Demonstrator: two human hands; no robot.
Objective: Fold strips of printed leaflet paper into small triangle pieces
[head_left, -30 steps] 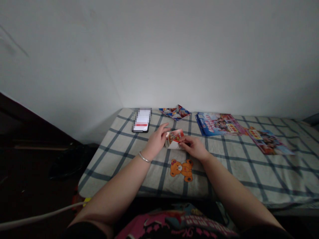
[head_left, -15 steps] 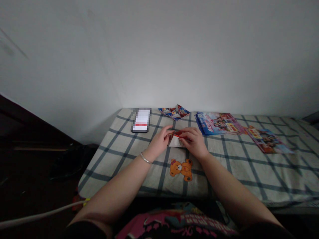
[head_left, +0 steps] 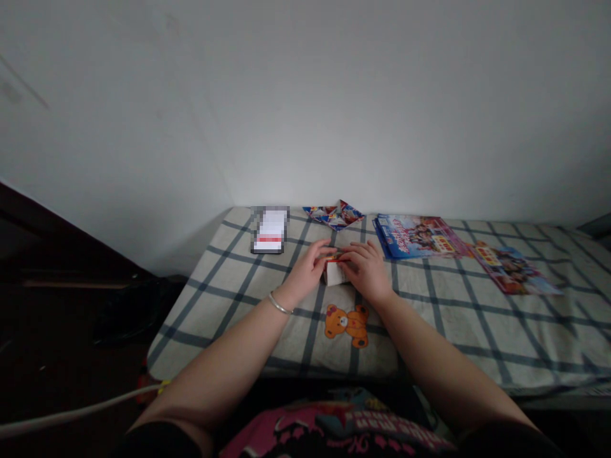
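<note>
A small piece of folded paper [head_left: 336,274], white on the side facing me with a red strip along its upper edge, is held between my two hands above the checked cloth. My left hand [head_left: 309,264], with a silver bangle at the wrist, pinches its left end. On the other side my right hand [head_left: 366,267] has thumb and fingers closed on the right part, hiding much of it. Just beyond the hands lie folded paper pieces [head_left: 337,216] with blue, red and white print, against the wall.
A phone [head_left: 270,230] with a blurred screen lies at the back left. Stacked printed leaflets [head_left: 415,236] lie to the right, with another leaflet [head_left: 515,268] farther right. A checked cloth [head_left: 229,280] with a bear print covers the table; a wall [head_left: 305,102] rises behind it.
The paper's visible white face has become narrower and tilted between my hands. My right hand has shifted slightly left, while the left hand has hardly moved.
</note>
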